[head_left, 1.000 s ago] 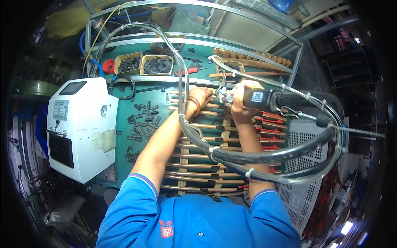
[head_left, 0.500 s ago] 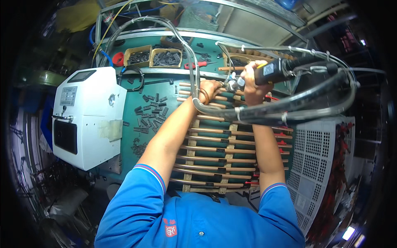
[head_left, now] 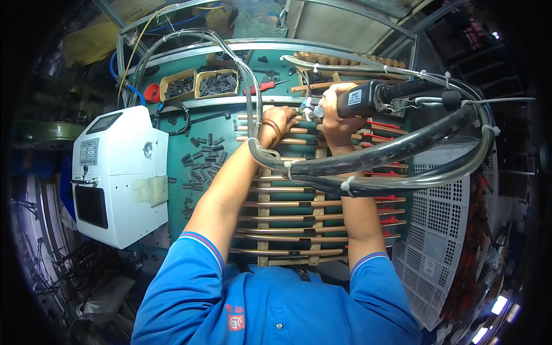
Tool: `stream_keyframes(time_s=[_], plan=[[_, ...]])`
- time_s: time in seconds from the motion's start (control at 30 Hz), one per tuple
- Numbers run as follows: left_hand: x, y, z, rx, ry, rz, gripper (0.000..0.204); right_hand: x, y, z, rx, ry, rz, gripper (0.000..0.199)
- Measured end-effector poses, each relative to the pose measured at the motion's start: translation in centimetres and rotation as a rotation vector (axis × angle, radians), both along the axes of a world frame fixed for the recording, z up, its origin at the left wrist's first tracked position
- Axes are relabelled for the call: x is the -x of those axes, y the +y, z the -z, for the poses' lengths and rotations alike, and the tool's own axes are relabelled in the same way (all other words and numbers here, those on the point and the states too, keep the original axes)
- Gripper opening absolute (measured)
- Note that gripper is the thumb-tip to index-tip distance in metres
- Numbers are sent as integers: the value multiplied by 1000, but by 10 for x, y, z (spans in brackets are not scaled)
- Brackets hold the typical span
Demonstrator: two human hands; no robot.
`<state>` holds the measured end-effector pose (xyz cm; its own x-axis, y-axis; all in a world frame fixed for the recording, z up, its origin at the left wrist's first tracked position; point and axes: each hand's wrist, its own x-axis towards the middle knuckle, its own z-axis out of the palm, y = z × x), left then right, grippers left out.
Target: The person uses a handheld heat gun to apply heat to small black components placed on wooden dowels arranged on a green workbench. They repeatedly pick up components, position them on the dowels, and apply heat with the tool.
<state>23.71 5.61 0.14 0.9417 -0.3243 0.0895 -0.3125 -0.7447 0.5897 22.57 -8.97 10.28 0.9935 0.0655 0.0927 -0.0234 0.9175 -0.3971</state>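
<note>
My right hand [head_left: 339, 118] is wrapped around a black handheld tool [head_left: 361, 102] with a metal nose and thick hoses trailing from it. The nose [head_left: 310, 109] points left, over the far end of a row of copper tubes [head_left: 270, 218]. Right beside that nose, my left hand [head_left: 280, 121] has its fingers closed on one of the far tubes; the fingertips are partly hidden. Small black pieces [head_left: 307, 204] sit on the tubes, which lie crosswise on two wooden rails [head_left: 318, 227]. Red pieces [head_left: 390, 220] are at the right ends of several tubes.
A white machine [head_left: 121, 167] stands at the left. Loose black clips [head_left: 198, 161] lie between it and the tubes. Cartons of black parts [head_left: 217, 83], a red-handled screwdriver [head_left: 261, 87] and a red cup [head_left: 152, 92] are behind. Hoses [head_left: 397, 149] loop over my right forearm; a white perforated panel [head_left: 437, 215] is at right.
The view has shifted a little. Both hands stay together by the far tubes, with the tool's nose still next to my left fingers. More red pieces show at the right ends.
</note>
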Motion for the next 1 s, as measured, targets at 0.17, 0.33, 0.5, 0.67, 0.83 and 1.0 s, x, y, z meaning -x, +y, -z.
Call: stream_keyframes(time_s=[0.17,0.33,0.5,0.67,0.83,1.0], plan=[[-1,2,20,35,-89,28,27,-9,-5,0,141,-186,17,23],[0,3,22,30,-69,33,25,2,8,-34,902,-354,407,19],[-3,-2,10,45,-125,56,20,-21,-13,7,431,-248,239,21],[-4,-8,26,951,94,194,23,-31,-14,-11,923,-498,402,40],[-1,5,24,246,124,9,40,-27,-10,-40,670,-618,289,55],[-6,5,29,24,103,5,31,-30,-19,-71,622,-645,180,46]])
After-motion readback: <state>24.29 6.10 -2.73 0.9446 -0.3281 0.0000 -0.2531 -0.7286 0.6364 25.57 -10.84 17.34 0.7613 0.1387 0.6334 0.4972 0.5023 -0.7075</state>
